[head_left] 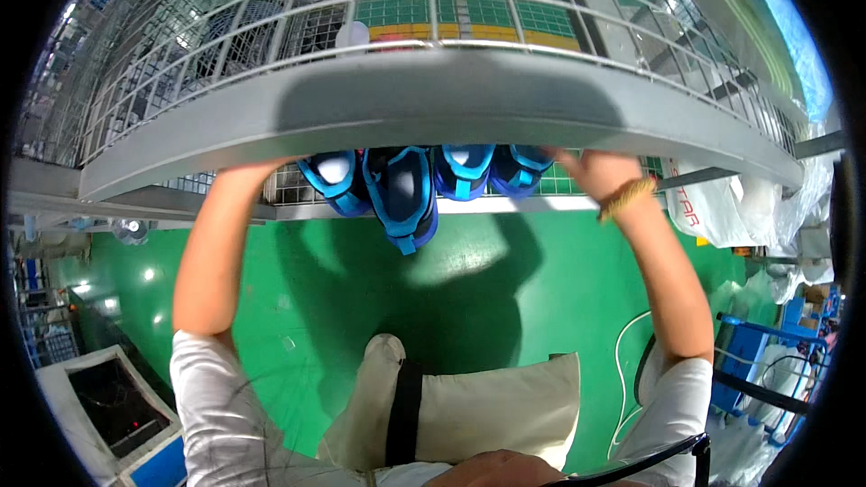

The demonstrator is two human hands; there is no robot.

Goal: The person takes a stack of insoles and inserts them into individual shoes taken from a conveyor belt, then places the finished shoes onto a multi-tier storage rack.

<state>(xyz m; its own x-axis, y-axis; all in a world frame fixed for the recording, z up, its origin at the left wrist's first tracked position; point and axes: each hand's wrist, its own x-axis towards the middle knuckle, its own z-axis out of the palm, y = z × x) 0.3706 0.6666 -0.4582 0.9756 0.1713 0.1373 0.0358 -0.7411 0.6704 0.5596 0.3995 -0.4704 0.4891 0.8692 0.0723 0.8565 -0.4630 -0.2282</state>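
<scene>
Several dark blue shoes with bright blue trim stand side by side on a lower wire shelf, heels toward me. One shoe juts out past the shelf's front edge, further than the others. My left hand reaches in beside the leftmost shoe; the grey beam above hides its fingers. On the other side my right hand is close to the rightmost shoe. Part of its thumb side shows, but the other fingers are behind the beam. Whether either hand touches a shoe cannot be made out.
A wide grey beam with wire mesh above it crosses over my hands. Clear plastic bags hang at the right. A white cable lies on the green floor. A white and blue box-like unit stands lower left.
</scene>
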